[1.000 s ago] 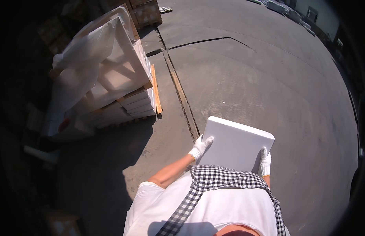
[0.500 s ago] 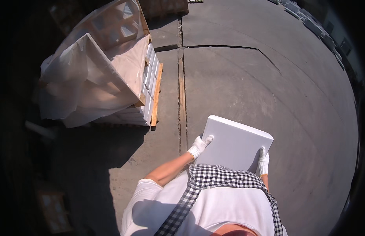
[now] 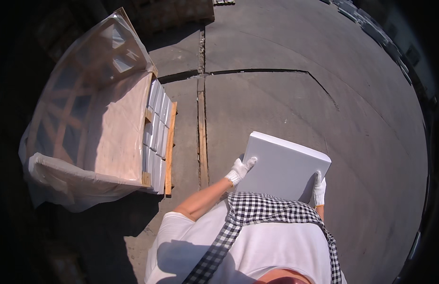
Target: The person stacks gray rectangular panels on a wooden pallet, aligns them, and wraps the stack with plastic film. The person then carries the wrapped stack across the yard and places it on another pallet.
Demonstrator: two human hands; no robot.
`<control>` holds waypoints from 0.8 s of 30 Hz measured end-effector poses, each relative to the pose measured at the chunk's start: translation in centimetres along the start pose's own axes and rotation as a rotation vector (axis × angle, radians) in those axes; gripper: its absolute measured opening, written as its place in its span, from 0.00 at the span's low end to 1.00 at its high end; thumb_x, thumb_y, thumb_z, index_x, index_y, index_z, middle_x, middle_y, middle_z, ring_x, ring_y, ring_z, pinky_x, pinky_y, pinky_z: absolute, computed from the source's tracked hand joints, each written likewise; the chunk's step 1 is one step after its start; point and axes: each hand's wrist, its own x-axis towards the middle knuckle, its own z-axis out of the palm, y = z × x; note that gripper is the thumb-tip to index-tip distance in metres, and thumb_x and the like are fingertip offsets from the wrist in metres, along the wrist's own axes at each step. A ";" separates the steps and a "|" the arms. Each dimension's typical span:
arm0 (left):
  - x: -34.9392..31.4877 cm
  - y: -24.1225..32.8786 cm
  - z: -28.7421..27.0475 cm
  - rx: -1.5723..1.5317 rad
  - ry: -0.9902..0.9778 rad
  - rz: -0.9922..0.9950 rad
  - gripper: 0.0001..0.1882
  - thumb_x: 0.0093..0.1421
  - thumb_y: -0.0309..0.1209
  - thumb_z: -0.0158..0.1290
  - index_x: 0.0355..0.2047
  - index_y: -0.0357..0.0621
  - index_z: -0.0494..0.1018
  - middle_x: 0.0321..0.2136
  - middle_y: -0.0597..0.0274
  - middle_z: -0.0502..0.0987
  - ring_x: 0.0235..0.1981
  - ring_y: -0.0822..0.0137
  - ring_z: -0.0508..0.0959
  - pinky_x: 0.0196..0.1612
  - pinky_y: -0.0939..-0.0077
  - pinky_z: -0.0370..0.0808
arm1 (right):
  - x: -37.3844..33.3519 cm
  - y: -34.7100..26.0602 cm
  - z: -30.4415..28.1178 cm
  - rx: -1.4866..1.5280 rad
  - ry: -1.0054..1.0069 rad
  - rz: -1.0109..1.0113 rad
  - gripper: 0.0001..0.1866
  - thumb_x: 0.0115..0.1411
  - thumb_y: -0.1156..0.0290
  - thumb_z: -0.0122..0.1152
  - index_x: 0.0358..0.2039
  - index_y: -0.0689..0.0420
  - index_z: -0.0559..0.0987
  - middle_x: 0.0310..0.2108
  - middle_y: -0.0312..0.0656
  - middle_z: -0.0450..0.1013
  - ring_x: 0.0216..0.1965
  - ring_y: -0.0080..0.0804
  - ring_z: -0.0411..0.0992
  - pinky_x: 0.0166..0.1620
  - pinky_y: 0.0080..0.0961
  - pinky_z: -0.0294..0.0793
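Observation:
In front of my chest I carry a white rectangular slab-like block or box (image 3: 283, 165), slightly tilted, its far edge catching the sun; I cannot tell its material. My left hand (image 3: 241, 169), in a white knit glove, grips its left side with the thumb on the top face. Gripping the right side is my right hand (image 3: 319, 187), gloved alike, its thumb also on top. The fingers of both hands are hidden beneath. A black-and-white checked apron (image 3: 271, 208) covers the near edge of the block.
To the left stands a wooden-framed crate (image 3: 146, 178) draped in translucent plastic sheeting (image 3: 63, 175), with white blocks (image 3: 155, 125) stacked along its side. A strip of wood (image 3: 202, 137) lies in a groove in the concrete floor (image 3: 262, 104). Another stack sits in shadow at the far left.
The crate has shifted left and nearer in the view, and its plastic-covered inside shows more. Both hands keep their hold on the white block.

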 end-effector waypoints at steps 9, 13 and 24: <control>20.2 9.7 -7.0 -0.070 0.260 -0.071 0.48 0.52 0.62 0.63 0.53 0.27 0.66 0.43 0.42 0.79 0.44 0.56 0.80 0.46 0.65 0.78 | 28.0 -7.7 15.9 -0.060 -0.278 0.070 0.32 0.66 0.39 0.54 0.46 0.61 0.76 0.34 0.31 0.71 0.32 0.19 0.64 0.35 0.23 0.67; 26.9 13.0 -10.8 -0.294 0.324 -0.102 0.42 0.53 0.57 0.64 0.52 0.30 0.69 0.40 0.46 0.79 0.41 0.59 0.80 0.45 0.66 0.78 | 38.2 -8.5 23.9 -0.165 -0.372 0.028 0.34 0.66 0.39 0.54 0.50 0.62 0.75 0.35 0.34 0.72 0.34 0.22 0.67 0.39 0.25 0.69; 51.8 20.8 -30.2 -0.306 0.406 -0.218 0.49 0.50 0.64 0.63 0.48 0.20 0.71 0.40 0.42 0.80 0.43 0.57 0.81 0.43 0.64 0.79 | 59.0 -19.6 51.7 -0.192 -0.405 -0.083 0.29 0.67 0.43 0.54 0.48 0.61 0.76 0.35 0.34 0.73 0.34 0.21 0.68 0.37 0.24 0.70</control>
